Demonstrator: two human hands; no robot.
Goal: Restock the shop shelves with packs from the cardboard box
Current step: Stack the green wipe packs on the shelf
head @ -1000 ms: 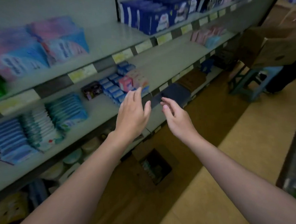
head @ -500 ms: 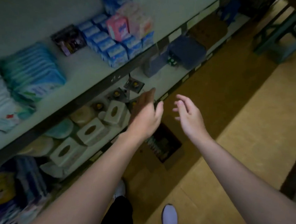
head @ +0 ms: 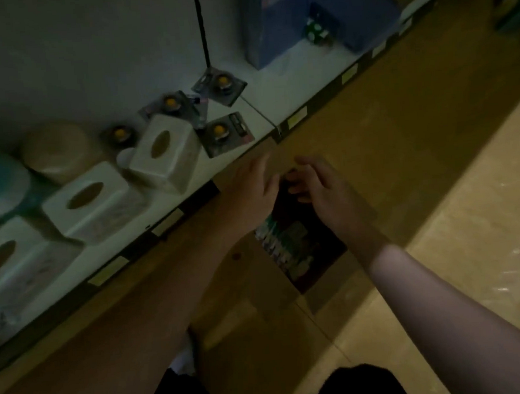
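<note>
Since the packs point(head: 286, 244) lie in the cardboard box point(head: 246, 292) just below the fingers point(head: 308, 163), restocking has pickups left: left hand point(head: 249, 194) and right hand point(head: 329, 198) reach down, relaxed, gripping nothing; the shelf point(head: 264, 84) lies beyond them.

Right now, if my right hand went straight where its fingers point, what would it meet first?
Probably the dark inside of the open brown cardboard box, beyond its row of coloured packs. The left hand sits close alongside; depth is unclear.
</note>
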